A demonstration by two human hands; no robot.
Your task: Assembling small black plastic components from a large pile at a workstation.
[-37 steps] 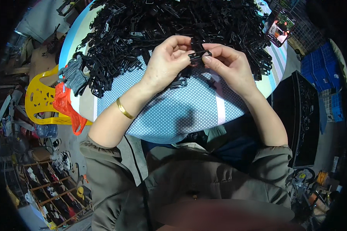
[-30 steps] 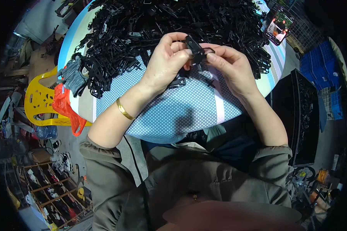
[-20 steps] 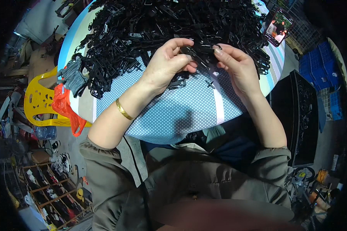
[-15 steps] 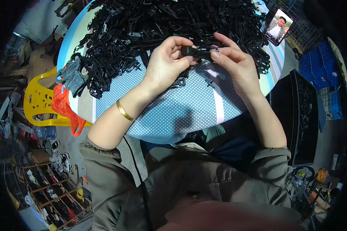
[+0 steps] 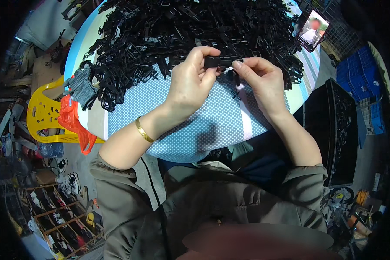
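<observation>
Above the near edge of the heap, my left hand (image 5: 190, 82) grips the block-like end of a black plastic part (image 5: 212, 62) between thumb and fingers. My right hand (image 5: 264, 82) pinches the slim other end of the same part, so it lies about level between both hands. What exact kind of part it is I cannot tell. Behind my hands spreads a big heap of black plastic pieces (image 5: 160, 34), many of them thin and frame-shaped. Below the held part, a small loose black piece (image 5: 236, 95) rests on the dotted tablecloth (image 5: 173, 130).
At the table's right edge stands a phone (image 5: 313, 30) with a lit screen. On the left are a grey knitted item (image 5: 80, 84), a red plastic bag (image 5: 71, 119) and a yellow chair (image 5: 43, 112). A black bin (image 5: 342, 134) and blue crates (image 5: 359, 71) stand to the right.
My right fingers have drawn together on the part's end, where some were raised before. My left hand has turned a little and shifted slightly right.
</observation>
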